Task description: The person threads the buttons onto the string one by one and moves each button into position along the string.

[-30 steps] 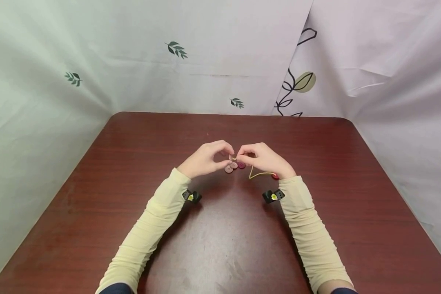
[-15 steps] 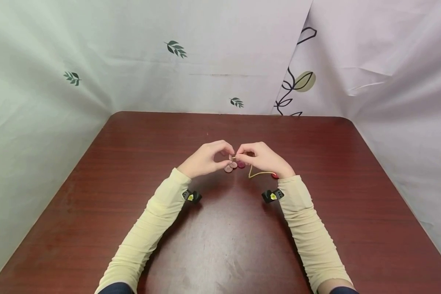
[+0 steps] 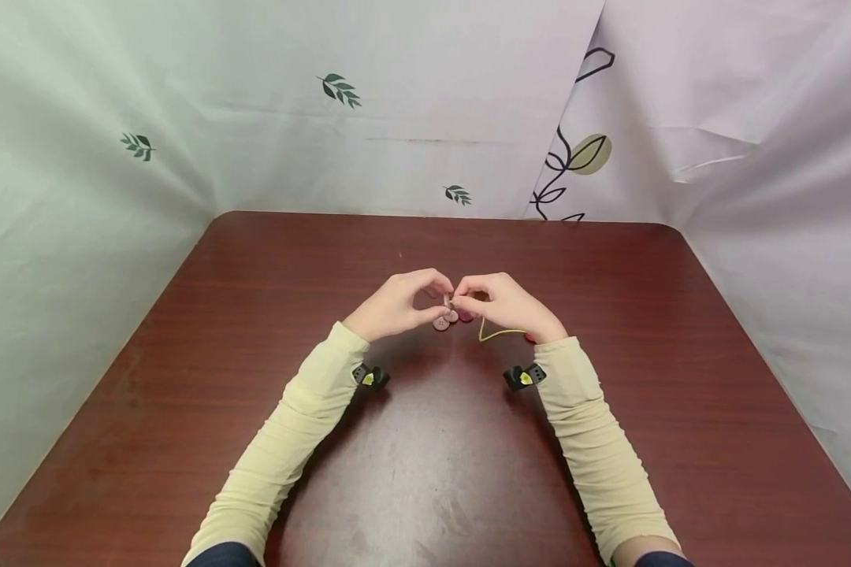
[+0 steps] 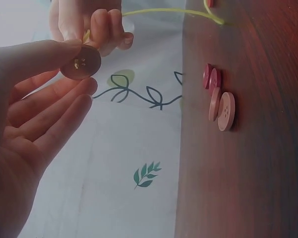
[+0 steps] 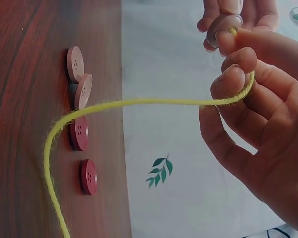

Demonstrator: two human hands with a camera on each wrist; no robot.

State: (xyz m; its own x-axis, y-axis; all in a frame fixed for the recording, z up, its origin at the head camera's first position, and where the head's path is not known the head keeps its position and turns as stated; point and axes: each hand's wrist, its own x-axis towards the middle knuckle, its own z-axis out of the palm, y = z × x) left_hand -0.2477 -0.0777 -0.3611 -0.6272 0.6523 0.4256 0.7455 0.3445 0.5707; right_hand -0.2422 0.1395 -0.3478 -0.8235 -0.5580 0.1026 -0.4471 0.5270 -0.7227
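Note:
Between thumb and fingers my left hand pinches a dull brownish button by its edge, held above the table. My right hand pinches a yellow string close to its end, right against that button. Yellow shows at the button's holes in the left wrist view; how far the string passes through is unclear. From the right hand the string hangs down and runs to a red button by the right wrist. Beneath the hands lie two pale pink buttons and darker pinkish-red buttons.
The dark reddish-brown table extends around both arms. A pale cloth with leaf prints hangs behind and beside it. Each wrist carries a small black camera on a strap.
The right hand has shifted slightly left, and the stretch of string seen between the two hands has shortened. The left hand keeps its hold on the button; the table buttons stay put.

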